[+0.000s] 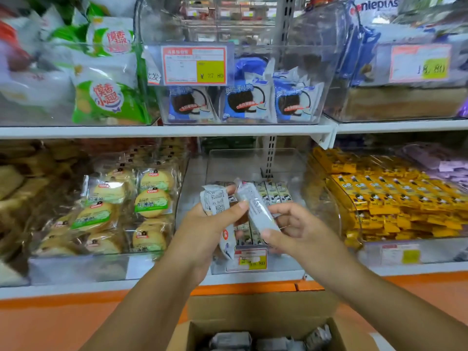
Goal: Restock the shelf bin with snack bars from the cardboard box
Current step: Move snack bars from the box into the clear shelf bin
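Clamped round a grey-wrapped snack bar (215, 202), the left grip (202, 231) is held in front of the clear shelf bin (228, 163), with the thumb laid across the wrapper. A second snack bar (258, 211), tilted with its upper end leaning to the left, is pinched by the right grip (298, 229) between the thumb and curled fingers. The two bars are held just beside each other; whether they touch cannot be told. Green-and-white bars (273, 192) are lined up side by side inside the bin, behind both grips, and a price label (249, 259) is fixed to the bin's front. The cardboard box (266, 310) is set open below the shelf edge, between the forearms, and more grey-wrapped bars (230, 339) are seen lying inside it. Yellow-wrapped bars (379, 193) are piled in the bin to the right, and round cakes (152, 201) in clear packets are stacked in the bin to the left. Blue biscuit packets (243, 102) are stood in a bin on the shelf above.
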Available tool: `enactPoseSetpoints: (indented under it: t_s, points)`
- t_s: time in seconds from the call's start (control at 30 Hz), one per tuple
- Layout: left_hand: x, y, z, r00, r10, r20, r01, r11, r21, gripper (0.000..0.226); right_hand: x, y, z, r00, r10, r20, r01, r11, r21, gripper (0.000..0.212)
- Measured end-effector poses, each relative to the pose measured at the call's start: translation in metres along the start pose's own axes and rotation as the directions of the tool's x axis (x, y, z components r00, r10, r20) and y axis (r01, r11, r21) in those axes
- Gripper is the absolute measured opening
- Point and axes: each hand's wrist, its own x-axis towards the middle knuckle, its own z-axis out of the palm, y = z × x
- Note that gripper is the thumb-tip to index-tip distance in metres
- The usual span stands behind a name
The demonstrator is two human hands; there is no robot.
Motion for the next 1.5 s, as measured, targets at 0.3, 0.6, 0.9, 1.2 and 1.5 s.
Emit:
enactPoseSetpoints:
  t_s: [0.3,0.6,0.9,1.2,1.5]
  points:
    - [0.007,0.001,-0.001,0.997,-0.002,-0.071,-0.002,0.998,-0.056,0.024,-0.002,0.009,-0.003,0.965,-0.231,-0.123,0.183,0.932,-0.312,0.044]
    - [0.009,0.008,-0.020,0.996,0.068,-0.064,-0.061,0.992,0.108,0.035,0.018,0.010,0.000,0.980,-0.188,-0.065,0.162,0.944,-0.288,0.026]
    - [-0.002,0.014,-0.053,0.964,0.160,-0.214,0.016,0.765,0.644,0.038,0.097,0.021,0.036,0.988,0.154,0.010,-0.121,0.813,-0.569,0.019]
    - [0.001,0.005,-0.067,0.988,-0.027,-0.153,0.116,0.786,0.608,0.040,0.122,0.032,0.057,0.885,0.345,0.312,-0.104,0.800,-0.590,0.017]
    - [-0.002,0.014,-0.064,0.993,0.011,-0.122,0.053,0.858,0.511,0.032,0.120,0.037,0.052,0.882,0.372,0.290,-0.184,0.837,-0.515,0.035]
